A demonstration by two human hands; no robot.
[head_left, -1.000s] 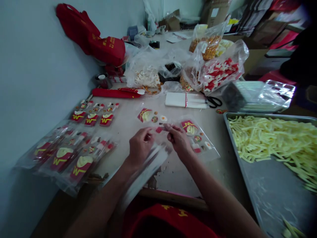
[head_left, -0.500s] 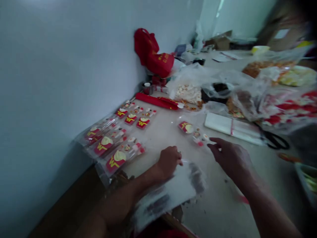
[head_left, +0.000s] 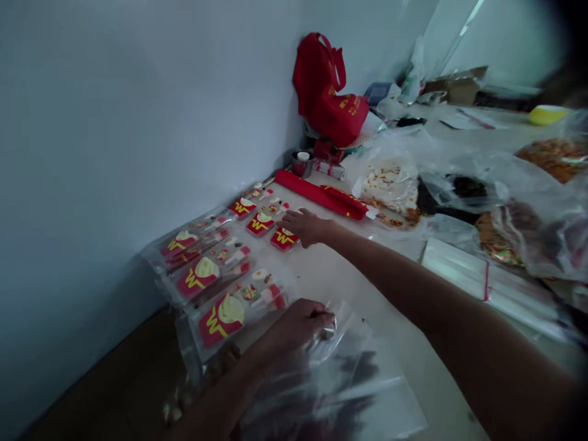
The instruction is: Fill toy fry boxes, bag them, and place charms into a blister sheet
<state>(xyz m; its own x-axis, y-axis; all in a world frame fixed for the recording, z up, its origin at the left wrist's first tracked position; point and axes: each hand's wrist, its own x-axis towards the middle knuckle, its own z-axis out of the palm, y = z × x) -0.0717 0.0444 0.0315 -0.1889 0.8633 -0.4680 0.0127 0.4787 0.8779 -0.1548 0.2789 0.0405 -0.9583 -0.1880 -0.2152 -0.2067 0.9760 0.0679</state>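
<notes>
My left hand (head_left: pixel 301 324) is closed, its fingers bunched on the crumpled edge of a clear plastic bag (head_left: pixel 367 392) near the table's front edge. Beyond it, my right hand (head_left: pixel 307 226) reaches across to the back row of small clear packets. Its fingers are stretched out over the rightmost packet (head_left: pixel 283 239), covering its upper part; whether it presses on it I cannot tell. Each packet shows a red piece with a yellow zigzag and a cream-coloured swirl, plus small bits. Larger-looking packets (head_left: pixel 223 318) lie nearer, overlapping towards the wall.
A red rolled sheet (head_left: pixel 316 193) lies behind the packets, with a dark cup (head_left: pixel 302 164) and a red cloth bag (head_left: pixel 328 92) by the wall. Stacked clear bags (head_left: pixel 454 263) lie at right. Open bags of small pieces (head_left: pixel 390 184) crowd the back.
My right hand has moved left from a lone packet on the table to the back row. That packet's former spot is now behind my forearm. The view has swung left.
</notes>
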